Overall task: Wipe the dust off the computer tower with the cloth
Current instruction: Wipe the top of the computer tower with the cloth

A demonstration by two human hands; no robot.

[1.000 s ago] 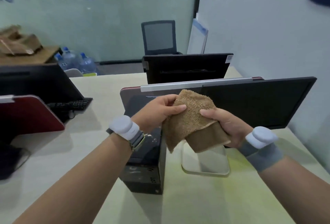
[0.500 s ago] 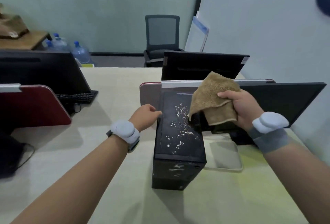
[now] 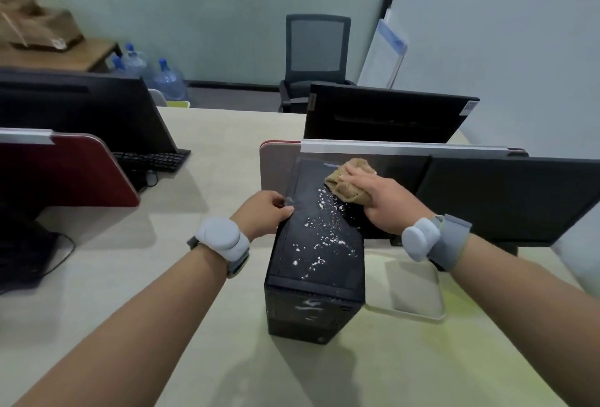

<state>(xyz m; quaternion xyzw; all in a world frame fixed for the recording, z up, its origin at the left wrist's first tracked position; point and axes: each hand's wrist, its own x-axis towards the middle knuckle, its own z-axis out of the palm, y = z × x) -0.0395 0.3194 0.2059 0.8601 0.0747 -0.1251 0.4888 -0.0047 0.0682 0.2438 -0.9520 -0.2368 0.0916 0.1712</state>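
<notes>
A black computer tower (image 3: pixel 316 264) stands upright on the desk in front of me. White dust specks (image 3: pixel 324 231) are scattered over its top panel. My left hand (image 3: pixel 264 212) grips the tower's upper left edge. My right hand (image 3: pixel 380 200) presses a bunched brown cloth (image 3: pixel 341 184) flat onto the far right part of the top panel, beside the dust. Most of the cloth is hidden under my palm.
A black monitor (image 3: pixel 509 202) with a pale base (image 3: pixel 412 293) stands right of the tower. A red and grey divider (image 3: pixel 279 163) runs behind it. Another monitor (image 3: pixel 386 114), a keyboard (image 3: pixel 152 160) and an office chair (image 3: pixel 316 56) lie beyond.
My left hand let go of the cloth and took the tower's left edge. My right hand carried the cloth down onto the far end of the tower's top.
</notes>
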